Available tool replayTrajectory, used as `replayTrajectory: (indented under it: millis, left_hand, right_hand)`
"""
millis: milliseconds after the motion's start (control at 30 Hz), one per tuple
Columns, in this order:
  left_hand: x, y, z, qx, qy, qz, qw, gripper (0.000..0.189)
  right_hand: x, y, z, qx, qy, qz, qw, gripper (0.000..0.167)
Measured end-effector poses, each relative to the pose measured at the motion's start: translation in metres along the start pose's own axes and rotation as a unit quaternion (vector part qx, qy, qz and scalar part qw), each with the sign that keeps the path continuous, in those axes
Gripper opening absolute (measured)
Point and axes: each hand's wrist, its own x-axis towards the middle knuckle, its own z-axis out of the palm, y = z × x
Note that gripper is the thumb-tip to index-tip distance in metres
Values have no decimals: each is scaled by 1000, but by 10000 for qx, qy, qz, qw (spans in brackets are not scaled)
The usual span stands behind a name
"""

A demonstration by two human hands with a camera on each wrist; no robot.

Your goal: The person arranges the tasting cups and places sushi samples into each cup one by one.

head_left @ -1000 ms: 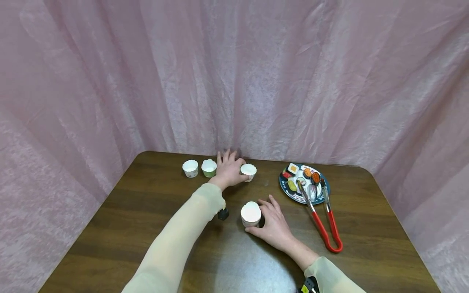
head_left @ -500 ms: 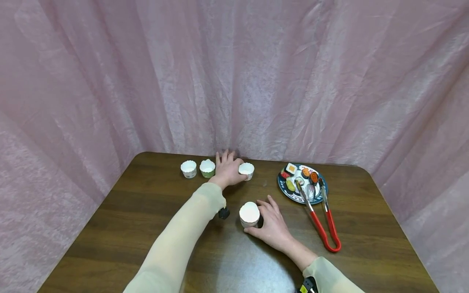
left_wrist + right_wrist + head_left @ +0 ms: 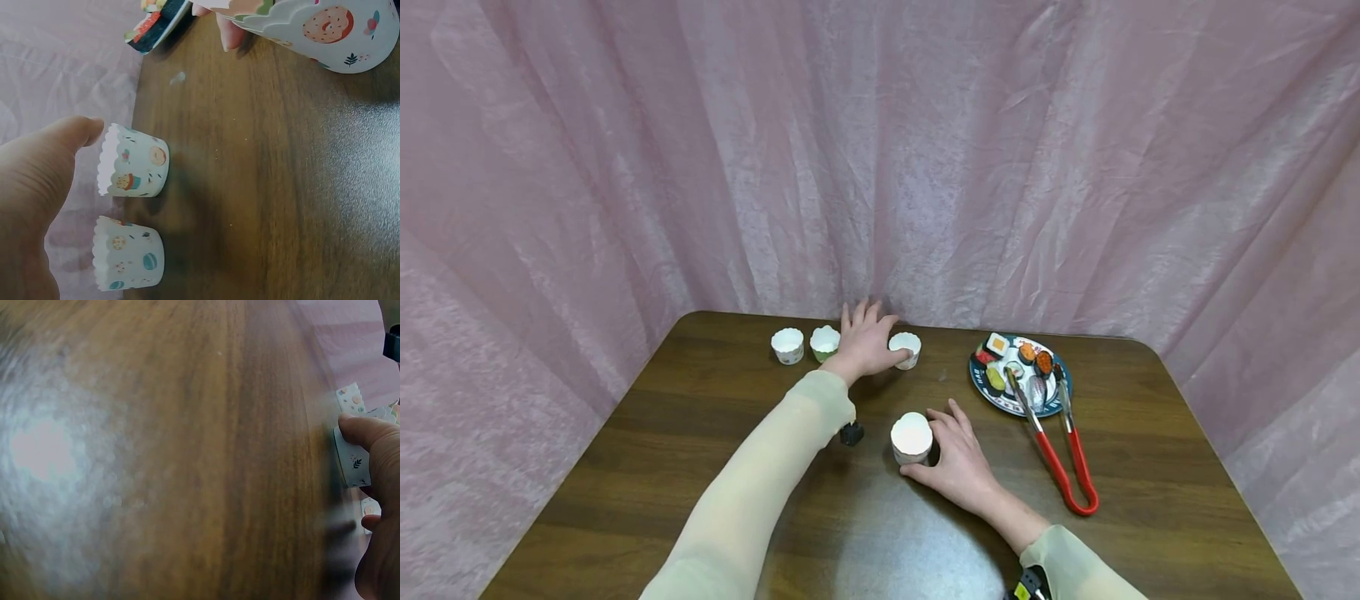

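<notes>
My left hand [image 3: 863, 343], fingers spread, hovers over the row of paper baking cups at the table's back. Its thumb [image 3: 84, 128] is by the scalloped rim of the rightmost white cup [image 3: 906, 348]; whether they touch I cannot tell. A second printed cup [image 3: 128, 256] beside it shows in the left wrist view; the hand covers that spot in the head view. Farther left stand a green cup [image 3: 824, 342] and another white cup [image 3: 787, 346]. Nearer the middle, my right hand [image 3: 958, 462] grips a stack of nested baking cups [image 3: 912, 437] between thumb and fingers.
Right of centre lies a round blue-rimmed plate [image 3: 981, 393] with several sushi pieces. Tongs with red handles [image 3: 1060, 475] rest their tips on it, handles on the wooden table [image 3: 1150, 467]. A pink curtain [image 3: 880, 167] hangs behind the table's far edge.
My left hand has shifted slightly left and its fingers have spread, so more of the rightmost cup shows. The right hand and its stack stay in place; the head view shifted a little.
</notes>
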Motion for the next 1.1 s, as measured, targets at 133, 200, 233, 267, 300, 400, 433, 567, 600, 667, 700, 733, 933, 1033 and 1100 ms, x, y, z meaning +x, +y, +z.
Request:
replayTrajectory:
  millis: [133, 200, 233, 267, 300, 400, 433, 567, 600, 667, 700, 733, 933, 1033, 1100]
  left_hand:
    - [-3, -1, -5, -23, 23, 60, 10000, 82]
    - [-4, -1, -7, -79, 48, 74, 9999, 82]
    - [-5, -1, -8, -120, 73, 92, 9999, 81]
    - [-6, 0, -9, -154, 97, 106, 9998, 80]
    - [-7, 0, -11, -218, 126, 131, 9996, 79]
    - [-13, 3, -18, -378, 208, 260, 9987, 77]
    - [-15, 3, -21, -412, 239, 315, 9984, 76]
    - [-26, 6, -29, -491, 469, 623, 9957, 74]
    - [-29, 6, -30, -461, 555, 725, 9948, 74]
    - [-35, 7, -32, -419, 682, 940, 9923, 72]
    - [-39, 7, -33, -399, 751, 1057, 9908, 72]
    - [-42, 6, -33, -367, 794, 1172, 9892, 71]
    - [-65, 0, -35, -366, 789, 1638, 9826, 72]
    - [-75, -5, -37, -468, 690, 1662, 9826, 72]
    - [-82, -8, -40, -632, 620, 1704, 9814, 72]
  right_hand:
    - [0, 0, 0, 4, -18, 6, 10000, 62]
    - [0, 0, 0, -2, -3, -2, 10000, 62]
    - [0, 0, 1, 4, 7, -5, 10000, 62]
    - [0, 0, 1, 8, 12, -8, 10000, 62]
    - [0, 0, 1, 15, 17, -6, 10000, 62]
    - [-1, -1, 1, 54, 8, 14, 10000, 62]
    - [-1, -1, 0, 71, 4, 16, 10000, 62]
    - [-2, -2, 0, 92, -23, 34, 9999, 62]
    - [-2, -2, -1, 100, -32, 35, 9999, 62]
    - [-2, -2, -1, 91, -35, 37, 9999, 62]
    - [-2, -2, -1, 87, -36, 33, 10000, 61]
    - [-2, -2, -2, 81, -33, 26, 10000, 61]
    - [-2, -2, -3, 67, -46, 41, 10000, 61]
    - [-1, -1, -3, 69, -44, 47, 10000, 61]
    - [-1, -1, -3, 64, -45, 50, 10000, 61]
